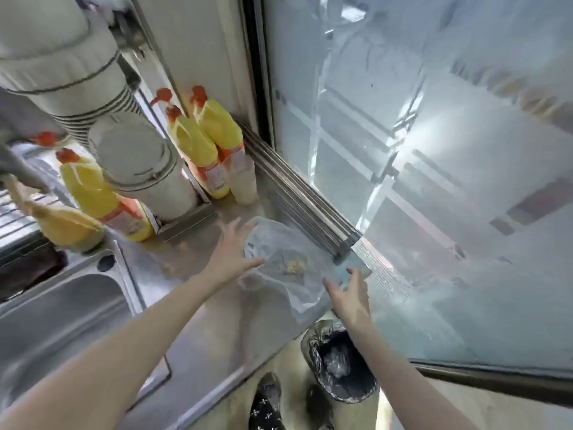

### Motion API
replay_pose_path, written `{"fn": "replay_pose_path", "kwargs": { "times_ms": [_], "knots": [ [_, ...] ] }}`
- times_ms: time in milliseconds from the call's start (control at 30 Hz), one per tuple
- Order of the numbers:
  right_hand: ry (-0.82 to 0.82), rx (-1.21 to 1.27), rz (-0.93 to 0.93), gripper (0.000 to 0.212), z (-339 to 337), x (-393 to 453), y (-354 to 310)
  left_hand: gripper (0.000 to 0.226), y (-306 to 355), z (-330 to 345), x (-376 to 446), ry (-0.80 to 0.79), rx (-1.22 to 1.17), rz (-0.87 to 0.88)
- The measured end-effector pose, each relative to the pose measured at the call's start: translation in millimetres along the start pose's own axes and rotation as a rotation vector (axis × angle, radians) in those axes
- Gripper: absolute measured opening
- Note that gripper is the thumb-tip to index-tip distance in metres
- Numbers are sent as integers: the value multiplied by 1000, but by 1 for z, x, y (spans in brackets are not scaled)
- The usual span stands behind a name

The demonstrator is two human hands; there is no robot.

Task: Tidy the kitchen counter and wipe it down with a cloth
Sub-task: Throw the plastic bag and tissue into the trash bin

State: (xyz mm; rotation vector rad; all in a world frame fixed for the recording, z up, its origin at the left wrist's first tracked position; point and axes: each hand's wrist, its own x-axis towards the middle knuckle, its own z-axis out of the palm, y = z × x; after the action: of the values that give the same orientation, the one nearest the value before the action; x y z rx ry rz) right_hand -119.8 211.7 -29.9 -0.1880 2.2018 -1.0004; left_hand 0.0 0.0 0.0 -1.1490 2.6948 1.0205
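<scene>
My two hands reach for a clear plastic bag [288, 268] lying at the far right corner of the steel worktop [198, 330], at about one o'clock from where I stand. My left hand [231, 252] has its fingers spread and straight, the tips at the bag's left edge; my right hand [348, 294] is likewise loose and uncurled, at the bag's right end where it overhangs the worktop's edge. Neither hand grips anything yet.

The bag looks thin, limp and nearly weightless, with a small yellowish scrap [294, 265] inside; what that scrap is I cannot quite make out through the crumpled film. I judge it will slide easily on the steel and collapse when lifted, so the best hold is a pinch of gathered film at each end, or a bunch at the mouth, keeping the contents sagging in the middle.

A lined bin [341, 367] stands on the floor just below, at five o'clock from the bag. Yellow bottles [214, 141] stand at eleven o'clock, the sink [62, 321] at nine.
</scene>
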Motion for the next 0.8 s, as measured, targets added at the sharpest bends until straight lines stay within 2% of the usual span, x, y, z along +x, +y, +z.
{"fn": "replay_pose_path", "kwargs": {
  "times_ms": [100, 200, 267, 333, 433, 567, 700, 800],
  "knots": [
    [19, 97, 52, 98, 20, 7, -2, 109, -16, 10, 41, -155, 269, 100],
    [10, 86, 143, 101, 36, 18, -8, 115, -24, 19, 60, -307, 327, 51],
    [10, 39, 179, 86, 38, 26, -9, 103, -25, 21, 63, -314, 322, 24],
    [11, -37, 185, 60, 37, 28, -9, 80, -23, 18, 65, -281, 302, 26],
    [24, -69, 153, 44, 31, 23, -14, 46, -20, 4, 64, -302, 239, 25],
    [136, -86, 37, 28, 26, 8, -26, 35, -11, -10, 52, -298, -50, -174],
    [170, 107, -24, 17, 36, -24, -50, 29, 25, -13, 3, -409, -512, -392],
    [116, 265, -70, 16, 43, -52, -66, 32, 40, -19, -39, -519, -727, -250]
  ]
}}
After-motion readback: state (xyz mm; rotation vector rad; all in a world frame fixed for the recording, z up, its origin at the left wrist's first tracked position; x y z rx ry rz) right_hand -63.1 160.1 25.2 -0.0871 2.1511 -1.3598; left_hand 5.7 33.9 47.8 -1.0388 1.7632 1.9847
